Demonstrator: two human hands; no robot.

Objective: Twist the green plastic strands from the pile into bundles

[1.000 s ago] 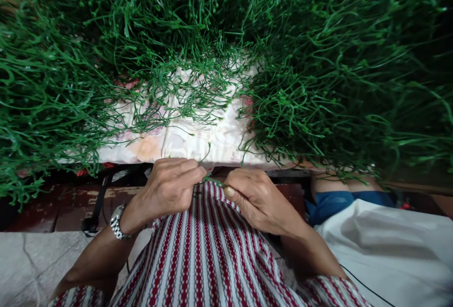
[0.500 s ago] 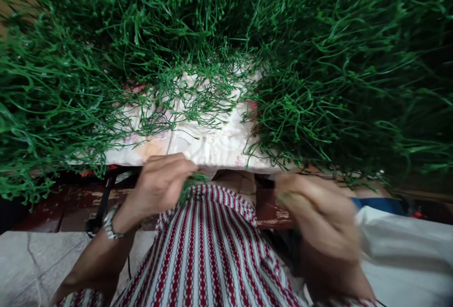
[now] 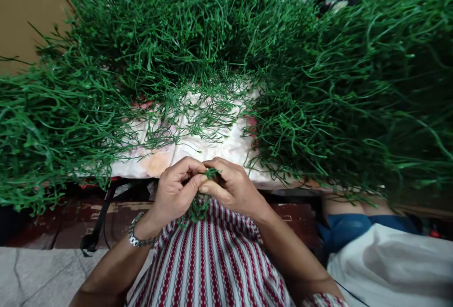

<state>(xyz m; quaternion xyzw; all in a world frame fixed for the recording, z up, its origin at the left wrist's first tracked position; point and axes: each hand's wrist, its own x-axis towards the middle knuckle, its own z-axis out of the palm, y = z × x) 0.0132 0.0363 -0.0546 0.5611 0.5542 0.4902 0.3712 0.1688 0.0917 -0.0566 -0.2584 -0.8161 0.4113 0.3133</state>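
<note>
We look down at our two hands, brought together over our lap. Our left hand and right hand touch at the fingertips, and between them they pinch a small green sprig, thumbs and forefingers pressed close on it. More of the same green hangs below the hands as a little bunch, resting against our red and white striped cloth; it seems held low so the loose ends gather there. A metal watch sits on the left wrist. Beyond the hands a pale flowered cloth covers a low table, and great heaps of thin green stems crowd round it on three sides, within easy reach. At right, another person's knee in blue shorts shows.
</note>
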